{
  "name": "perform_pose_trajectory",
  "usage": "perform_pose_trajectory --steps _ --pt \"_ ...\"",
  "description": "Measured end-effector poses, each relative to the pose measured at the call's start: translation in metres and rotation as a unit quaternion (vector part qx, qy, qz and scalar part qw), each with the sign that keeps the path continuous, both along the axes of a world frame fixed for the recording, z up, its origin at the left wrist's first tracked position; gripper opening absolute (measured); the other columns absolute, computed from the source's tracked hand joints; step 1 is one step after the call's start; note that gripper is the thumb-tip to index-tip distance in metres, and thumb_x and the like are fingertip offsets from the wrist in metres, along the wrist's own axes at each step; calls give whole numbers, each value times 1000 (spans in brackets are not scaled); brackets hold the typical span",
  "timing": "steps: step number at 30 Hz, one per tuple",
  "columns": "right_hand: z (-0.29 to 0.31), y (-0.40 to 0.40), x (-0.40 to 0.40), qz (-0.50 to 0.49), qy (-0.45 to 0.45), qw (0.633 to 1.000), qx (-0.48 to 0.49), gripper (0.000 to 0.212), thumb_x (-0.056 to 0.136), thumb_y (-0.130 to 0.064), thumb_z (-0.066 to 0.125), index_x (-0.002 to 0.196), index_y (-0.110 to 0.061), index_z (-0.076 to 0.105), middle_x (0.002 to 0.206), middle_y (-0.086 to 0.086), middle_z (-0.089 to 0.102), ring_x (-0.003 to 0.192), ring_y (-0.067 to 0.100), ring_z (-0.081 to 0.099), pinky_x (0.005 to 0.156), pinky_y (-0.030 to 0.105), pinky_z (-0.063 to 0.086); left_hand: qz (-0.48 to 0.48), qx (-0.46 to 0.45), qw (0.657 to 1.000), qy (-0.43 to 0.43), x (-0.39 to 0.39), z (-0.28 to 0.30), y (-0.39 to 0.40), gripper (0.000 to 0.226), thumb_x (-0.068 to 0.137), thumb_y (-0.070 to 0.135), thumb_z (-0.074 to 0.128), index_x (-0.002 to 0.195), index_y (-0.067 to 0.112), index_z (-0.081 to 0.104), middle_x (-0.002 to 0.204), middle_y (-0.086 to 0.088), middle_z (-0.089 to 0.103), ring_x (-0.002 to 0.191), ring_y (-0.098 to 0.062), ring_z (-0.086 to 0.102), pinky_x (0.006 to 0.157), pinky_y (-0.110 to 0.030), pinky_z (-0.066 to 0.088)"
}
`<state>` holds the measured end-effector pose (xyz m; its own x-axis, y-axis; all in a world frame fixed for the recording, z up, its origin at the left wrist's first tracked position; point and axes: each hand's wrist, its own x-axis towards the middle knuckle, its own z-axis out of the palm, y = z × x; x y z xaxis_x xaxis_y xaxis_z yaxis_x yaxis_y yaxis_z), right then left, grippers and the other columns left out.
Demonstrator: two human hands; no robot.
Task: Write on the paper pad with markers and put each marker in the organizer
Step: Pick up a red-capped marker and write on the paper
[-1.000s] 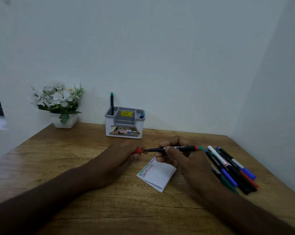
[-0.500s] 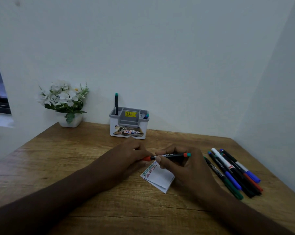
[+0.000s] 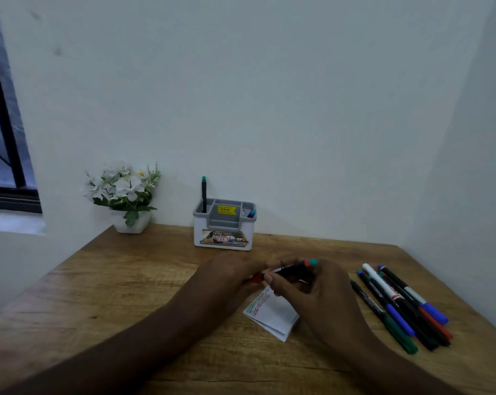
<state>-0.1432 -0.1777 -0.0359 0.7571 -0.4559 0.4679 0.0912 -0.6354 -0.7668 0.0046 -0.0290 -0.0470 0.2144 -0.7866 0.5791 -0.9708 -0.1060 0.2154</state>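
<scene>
Both hands meet over the small white paper pad (image 3: 275,316), which lies on the wooden table (image 3: 127,286) with green and red scribbles along its top edge. My right hand (image 3: 315,297) grips a black marker (image 3: 293,270) whose red and teal end points up and right. At the marker's left end my left hand (image 3: 235,273) pinches its red cap (image 3: 255,278). The cap looks pressed onto the marker. The white and grey organizer (image 3: 224,226) stands behind, with a green-tipped marker (image 3: 203,195) upright in its left slot and a blue one (image 3: 251,213) at its right.
Several loose markers (image 3: 397,306), blue, green, red and black, lie fanned out on the table to the right of my right hand. A white pot of white flowers (image 3: 127,195) stands at the back left by the wall. A window is at far left.
One second ago the red cap and the marker tip were apart. The hands have since come together, the cap meeting the tip, and the marker's far end has tilted upward.
</scene>
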Motion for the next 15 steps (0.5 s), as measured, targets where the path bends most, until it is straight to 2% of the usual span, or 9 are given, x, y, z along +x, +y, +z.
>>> perform_pose_trajectory --steps 2,3,5,6,8,10,11,13,15 --pt "-2 1 -1 9 -13 1000 14 34 82 -39 88 113 -38 74 92 -19 81 86 1 77 76 26 66 41 -13 999 10 2 5 -2 60 98 31 70 153 32 45 128 7 69 107 -7 67 84 -17 50" --pt "-4 1 -2 5 -16 1000 21 38 81 -40 88 115 -39 71 93 -20 80 87 0 77 76 22 64 70 -17 997 24 4 8 -2 70 97 31 72 157 32 36 128 7 69 107 -7 68 83 -15 48" --pt "-7 1 -4 -5 -15 1000 22 31 84 -38 85 111 -39 70 93 -21 78 86 -1 75 73 19 61 103 -51 992 57 13 16 2 83 94 28 77 159 33 26 111 19 69 93 3 68 76 -8 48" --pt "-8 1 -4 -7 -12 1000 17 24 87 -36 83 108 -37 71 93 -22 77 86 -1 74 71 18 60 105 -80 989 70 19 21 4 81 93 26 78 156 35 27 100 26 65 82 12 66 70 -4 47" --pt "-9 -1 -5 -4 1 1000 6 14 90 -32 81 101 -35 73 94 -25 76 87 -2 73 69 16 58 118 -152 978 82 38 33 5 54 96 22 74 139 29 44 85 29 63 71 19 64 60 -8 52" --pt "-10 -2 -5 1 11 1000 2 9 92 -29 80 97 -33 74 93 -25 76 87 -2 72 68 15 57 152 -225 959 86 62 49 4 26 100 22 69 122 21 54 84 16 72 71 8 71 60 -23 60" --pt "-10 -3 -5 2 14 1000 0 8 93 -27 79 96 -33 74 92 -24 76 87 -1 72 68 15 57 177 -254 948 78 76 56 1 21 102 24 67 119 18 57 87 10 76 74 1 73 62 -26 62" --pt "-10 -4 -5 3 15 1000 -7 8 93 -26 79 94 -32 74 91 -22 76 85 1 73 68 16 57 219 -273 935 59 103 69 -4 18 103 26 66 116 15 61 92 1 79 79 -9 76 66 -28 62" --pt "-11 -5 -4 5 19 1000 -12 9 93 -25 79 92 -32 74 91 -23 76 85 1 73 68 16 57 264 -242 933 43 124 75 -12 17 103 30 65 114 17 63 93 -1 80 78 -16 76 67 -36 62"
